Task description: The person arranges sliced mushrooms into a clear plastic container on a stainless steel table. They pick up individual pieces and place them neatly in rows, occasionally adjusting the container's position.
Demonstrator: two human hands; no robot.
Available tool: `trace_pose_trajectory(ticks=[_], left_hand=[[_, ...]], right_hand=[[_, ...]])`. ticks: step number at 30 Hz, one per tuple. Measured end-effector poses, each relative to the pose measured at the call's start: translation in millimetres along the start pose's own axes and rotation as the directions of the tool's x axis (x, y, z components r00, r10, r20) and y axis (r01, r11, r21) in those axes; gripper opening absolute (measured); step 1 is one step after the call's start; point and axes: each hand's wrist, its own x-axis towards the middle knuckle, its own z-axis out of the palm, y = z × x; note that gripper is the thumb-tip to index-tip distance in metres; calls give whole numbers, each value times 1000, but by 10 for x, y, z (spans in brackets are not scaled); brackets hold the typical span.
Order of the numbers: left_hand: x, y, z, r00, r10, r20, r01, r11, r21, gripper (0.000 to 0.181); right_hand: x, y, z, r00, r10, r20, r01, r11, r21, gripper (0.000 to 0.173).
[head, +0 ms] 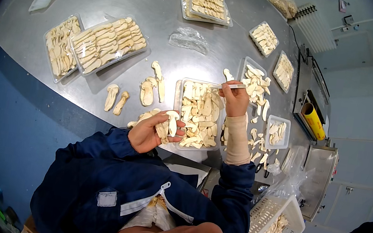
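Observation:
My left hand (pixel 145 132) is palm up and holds a few mushroom slices (pixel 172 121) against its fingers. Beside it, a clear plastic tray (pixel 179 94) is filled with sliced mushrooms (pixel 199 114); the top row is lined up, the lower ones lie loose. My right hand (pixel 234 100) is above the tray's upper right corner and grips slim pale tweezers (pixel 235 86), their tips over the top row. Whether the tips touch a slice is too small to tell. Several large slices (pixel 147 91) lie on the steel table left of the tray.
Packed mushroom trays (pixel 109 45) stand at the left and more stacked trays (pixel 207 3) at the back. Loose slices (pixel 255 85) pile over another tray at right. A film wrapper with a yellow roll (pixel 313 120) sits at the table's right. Below it is a white perforated basket (pixel 279 219).

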Motion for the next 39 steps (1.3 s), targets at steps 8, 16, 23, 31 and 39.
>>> trace_pose_trajectory(ticks=[8,16,23,31,39], left_hand=[[-22,6,22,1000,4,-2,-4,1000,13,40],[-7,6,20,1000,-13,-11,13,1000,-6,37],[-21,31,39,1000,-17,8,17,1000,-12,39],[16,-29,-1,1000,-24,12,24,999,26,44],[11,-40,-4,1000,-22,15,21,999,38,43]], right_hand=[[-4,-27,100,999,-4,-32,6,999,51,12],[18,-33,-5,998,-40,-52,38,999,-38,12],[-85,-73,-396,995,16,-98,-19,999,-35,12],[-112,37,-506,991,-39,-126,39,999,0,11],[-235,-62,-342,981,-190,-30,171,935,-311,11]])
